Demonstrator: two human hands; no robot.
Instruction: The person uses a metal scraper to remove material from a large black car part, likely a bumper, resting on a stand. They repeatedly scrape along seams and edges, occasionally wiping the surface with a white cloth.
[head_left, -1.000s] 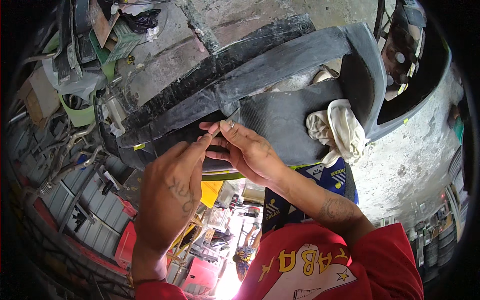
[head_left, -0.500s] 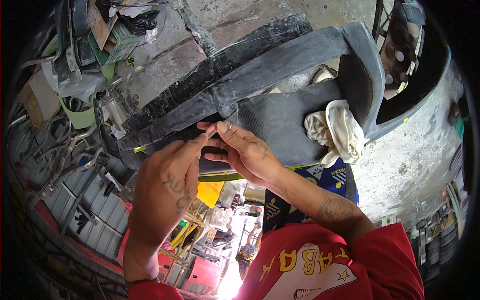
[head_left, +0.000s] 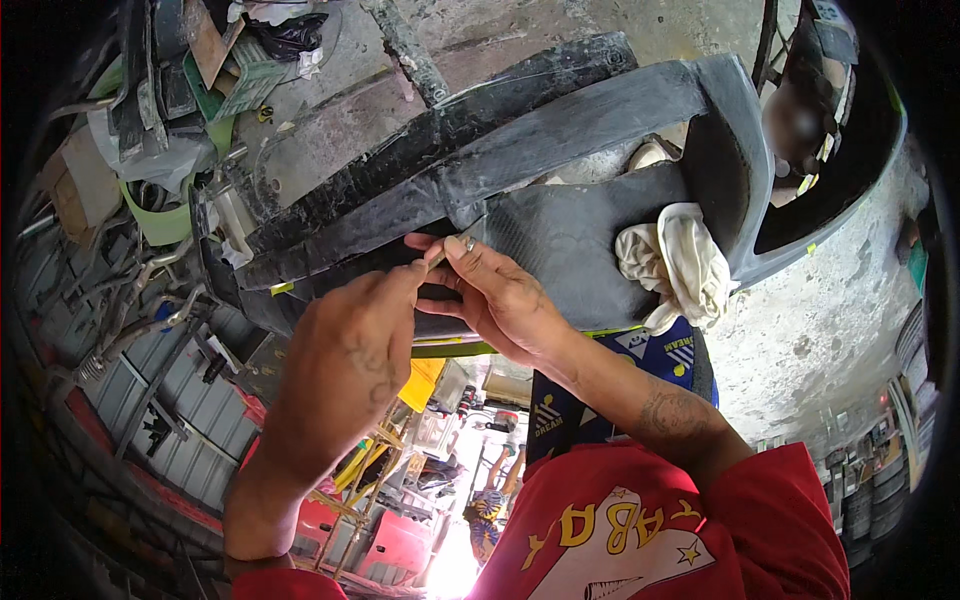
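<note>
My left hand (head_left: 362, 340) is closed in a pinch, its back turned up, at the near edge of a grey car bumper (head_left: 590, 225). My right hand (head_left: 500, 300) meets it there, thumb and forefinger pressed on the same small, thin, greyish strip (head_left: 436, 255). Most of this strip is covered by the fingertips, so what kind of thing it is I cannot make out. The right hand's other fingers reach out behind the left fingertips, over the bumper's dark opening. A crumpled white cloth (head_left: 680, 268) lies on the bumper, right of my hands.
Rough concrete floor (head_left: 800, 350) surrounds the bumper. Scrap panels and a green curved piece (head_left: 160, 222) are piled at the far left, with metal pipes (head_left: 150, 275) below. Pink panels (head_left: 400, 542) and a yellow piece (head_left: 424, 384) show beyond my arms. A person (head_left: 488, 505) is partly visible there.
My left wrist has swung a little to the left while its fingertips stay at the pinch. The whole scene has shifted slightly in the picture; both hands keep hold of the strip.
</note>
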